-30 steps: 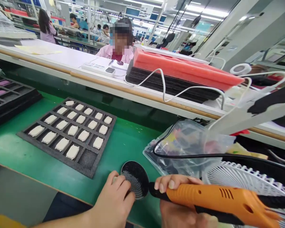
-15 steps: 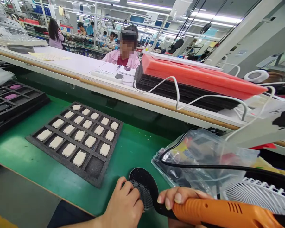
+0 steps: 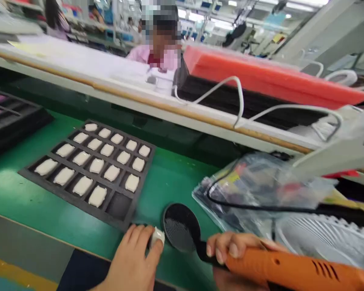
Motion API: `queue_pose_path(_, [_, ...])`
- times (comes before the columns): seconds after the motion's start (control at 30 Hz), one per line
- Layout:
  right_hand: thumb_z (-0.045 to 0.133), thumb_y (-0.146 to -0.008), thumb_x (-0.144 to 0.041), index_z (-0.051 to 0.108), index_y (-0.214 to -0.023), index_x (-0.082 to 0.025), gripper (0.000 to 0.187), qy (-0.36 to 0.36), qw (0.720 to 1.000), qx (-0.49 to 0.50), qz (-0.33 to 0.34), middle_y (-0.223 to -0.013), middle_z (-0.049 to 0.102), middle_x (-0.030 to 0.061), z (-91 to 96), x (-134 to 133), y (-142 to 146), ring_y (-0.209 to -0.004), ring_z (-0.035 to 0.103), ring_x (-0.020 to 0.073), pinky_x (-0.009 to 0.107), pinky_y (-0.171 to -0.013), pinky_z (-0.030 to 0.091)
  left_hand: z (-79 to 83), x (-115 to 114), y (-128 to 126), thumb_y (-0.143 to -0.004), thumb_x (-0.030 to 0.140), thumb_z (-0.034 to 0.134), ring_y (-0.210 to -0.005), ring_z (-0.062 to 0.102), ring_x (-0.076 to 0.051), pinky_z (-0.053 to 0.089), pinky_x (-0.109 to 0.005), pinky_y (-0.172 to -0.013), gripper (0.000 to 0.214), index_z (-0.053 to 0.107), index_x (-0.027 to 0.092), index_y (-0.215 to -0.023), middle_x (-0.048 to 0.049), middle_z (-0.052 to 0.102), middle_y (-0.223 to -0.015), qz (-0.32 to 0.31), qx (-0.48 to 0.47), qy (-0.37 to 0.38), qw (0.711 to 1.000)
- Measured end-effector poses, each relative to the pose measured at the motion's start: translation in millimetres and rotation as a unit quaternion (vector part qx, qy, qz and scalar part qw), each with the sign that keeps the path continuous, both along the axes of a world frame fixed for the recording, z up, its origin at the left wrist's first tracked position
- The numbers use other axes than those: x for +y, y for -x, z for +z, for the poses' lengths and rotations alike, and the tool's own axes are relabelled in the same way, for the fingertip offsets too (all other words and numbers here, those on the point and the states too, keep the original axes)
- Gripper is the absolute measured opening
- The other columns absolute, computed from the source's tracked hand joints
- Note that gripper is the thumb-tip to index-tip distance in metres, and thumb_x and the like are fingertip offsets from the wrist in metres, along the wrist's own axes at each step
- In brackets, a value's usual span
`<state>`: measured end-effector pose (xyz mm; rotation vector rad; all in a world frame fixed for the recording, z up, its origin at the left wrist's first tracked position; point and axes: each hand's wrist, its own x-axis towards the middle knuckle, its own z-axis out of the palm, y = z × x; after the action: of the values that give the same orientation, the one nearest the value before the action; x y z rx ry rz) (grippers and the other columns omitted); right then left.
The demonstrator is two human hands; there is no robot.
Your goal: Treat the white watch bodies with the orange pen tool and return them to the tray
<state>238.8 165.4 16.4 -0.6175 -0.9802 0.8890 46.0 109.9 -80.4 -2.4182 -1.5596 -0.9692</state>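
My left hand pinches a small cream-coloured piece between thumb and fingers, by the near right corner of a dark foam tray. Several similar pieces sit in the tray's pockets, and its near right pocket shows a bare floor. My right hand is wrapped round the handle of an orange heat gun. The tool's round black mesh head points left, just right of the held piece and apart from it.
Clear plastic bags and a black cable lie right of the tool head, near a white ribbed basket. Another dark tray is at left. A raised shelf crosses behind, bearing red foam sheets. Beyond it sits a person.
My left hand has moved left, away from the tool head, and the cream piece now shows between its fingers. The camera view has shifted and blurred.
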Motion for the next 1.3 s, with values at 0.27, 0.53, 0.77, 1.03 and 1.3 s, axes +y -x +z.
queue_pose_path(0.27, [0.065,-0.086,-0.072,0.067,-0.115,-0.032,0.049,0.059,0.995,-0.042,-0.072,-0.081,0.063,-0.0047,-11.5,-20,6,-0.061,0.063,0.0174,0.04,-0.055,0.058,20.1,0,12,-0.099,0.014,0.056,-0.12,0.058,-0.032,0.043,-0.054,-0.106,0.029,0.067,0.017,-0.126,-0.0123,0.066,-0.14,-0.12,-0.03,0.152,0.981])
queue_pose_path(0.53, [0.041,-0.094,-0.079,0.059,-0.118,-0.029,0.059,0.075,0.991,-0.065,-0.088,-0.083,0.059,-0.0054,-19.3,-35,11,-0.065,0.058,0.013,0.035,-0.059,0.05,17.6,-1,11,-0.098,0.017,0.065,-0.115,0.062,-0.029,0.043,-0.051,-0.103,0.024,0.071,0.022,-0.121,-0.0063,0.072,-0.133,-0.117,-0.032,0.152,0.981])
queue_pose_path(0.77, [0.017,-0.091,-0.091,0.057,-0.115,-0.027,0.078,0.073,0.987,-0.092,-0.112,-0.078,0.056,-0.006,-26.1,-25,20,-0.06,0.054,0.0109,0.033,-0.052,0.047,16.0,-1,9,-0.097,0.015,0.067,-0.114,0.064,-0.028,0.044,-0.05,-0.103,0.028,0.073,0.02,-0.124,-0.0047,0.073,-0.135,-0.12,-0.055,0.139,0.981])
queue_pose_path(1.03, [0.038,-0.101,-0.071,0.058,-0.112,-0.027,0.05,0.11,0.98,-0.107,-0.125,-0.077,0.058,-0.0055,-21.2,-27,21,-0.061,0.056,0.0128,0.034,-0.053,0.049,17.4,0,9,-0.097,0.013,0.064,-0.113,0.066,-0.028,0.045,-0.05,-0.101,0.029,0.073,0.018,-0.124,-0.0061,0.074,-0.134,-0.127,-0.052,0.144,0.98])
queue_pose_path(1.3, [0.053,-0.095,-0.072,0.059,-0.114,-0.026,0.05,0.12,0.978,-0.113,-0.127,-0.079,0.06,-0.0057,-22.8,-28,23,-0.061,0.057,0.0137,0.036,-0.054,0.051,18.1,0,10,-0.095,0.011,0.065,-0.113,0.066,-0.028,0.045,-0.05,-0.101,0.032,0.074,0.018,-0.125,-0.0058,0.074,-0.135,-0.129,-0.055,0.147,0.979])
